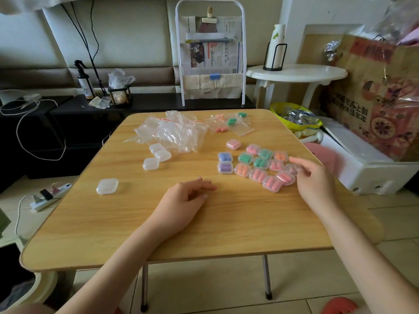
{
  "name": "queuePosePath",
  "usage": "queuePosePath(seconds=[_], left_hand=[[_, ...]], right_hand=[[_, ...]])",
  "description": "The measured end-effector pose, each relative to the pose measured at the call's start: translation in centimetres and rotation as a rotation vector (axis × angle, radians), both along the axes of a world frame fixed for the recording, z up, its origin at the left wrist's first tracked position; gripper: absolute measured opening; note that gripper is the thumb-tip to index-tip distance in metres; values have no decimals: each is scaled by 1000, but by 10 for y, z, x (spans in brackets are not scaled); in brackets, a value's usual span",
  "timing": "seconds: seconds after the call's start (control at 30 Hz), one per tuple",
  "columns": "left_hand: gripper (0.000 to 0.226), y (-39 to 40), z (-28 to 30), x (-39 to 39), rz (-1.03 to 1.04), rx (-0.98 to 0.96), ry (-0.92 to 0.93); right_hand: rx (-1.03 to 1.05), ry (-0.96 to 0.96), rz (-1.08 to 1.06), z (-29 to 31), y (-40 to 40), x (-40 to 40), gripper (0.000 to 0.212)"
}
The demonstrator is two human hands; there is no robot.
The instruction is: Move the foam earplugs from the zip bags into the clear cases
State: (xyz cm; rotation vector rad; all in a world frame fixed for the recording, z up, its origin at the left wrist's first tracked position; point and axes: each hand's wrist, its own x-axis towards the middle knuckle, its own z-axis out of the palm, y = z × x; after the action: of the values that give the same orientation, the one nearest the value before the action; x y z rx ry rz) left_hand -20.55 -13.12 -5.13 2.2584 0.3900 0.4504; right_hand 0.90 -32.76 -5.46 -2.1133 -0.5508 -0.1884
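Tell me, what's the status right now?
Left hand open, resting on table. Right hand touching filled cases. Bagged earplugs remain. Nothing blocking.

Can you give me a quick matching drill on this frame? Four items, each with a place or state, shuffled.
Column one:
1. lone empty clear plastic case
2. heap of empty clear zip bags
3. zip bags holding green foam earplugs
4. blue-filled clear case

Column two:
A. far middle of the wooden table, crumpled together
B. left end of the filled cluster, directly behind the purple-filled case
C. alone near the table's left edge
D. far right area, not yet unpacked

Pairs: 1-C, 2-A, 3-D, 4-B
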Motion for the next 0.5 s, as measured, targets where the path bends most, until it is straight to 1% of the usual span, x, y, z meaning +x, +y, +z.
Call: queuePosePath(seconds=[0.1,0.23,0.3,0.37,0.4,0.43,0.5], left_hand=[[35,0,0,-1,17,-49,-32],[35,-2,6,-5,41,-106,-72],[33,0,11,-10,83,-130,-98],[33,6,18,-16,162,-146,-129],[32,10,22,-20,208,-142,-148],[31,15,26,-24,255,-108,-160],[26,26,31,-33,351,33,-154]], right_hand=[[-17,-60,7,3,1,-5,43],[-55,-170,73,4,7,-11,41],[-43,-218,94,5,12,-14,40],[-42,-319,107,6,18,-18,39],[-35,-345,116,8,22,-19,39],[-21,-331,128,11,26,-22,38],[6,-239,175,17,41,-27,39]])
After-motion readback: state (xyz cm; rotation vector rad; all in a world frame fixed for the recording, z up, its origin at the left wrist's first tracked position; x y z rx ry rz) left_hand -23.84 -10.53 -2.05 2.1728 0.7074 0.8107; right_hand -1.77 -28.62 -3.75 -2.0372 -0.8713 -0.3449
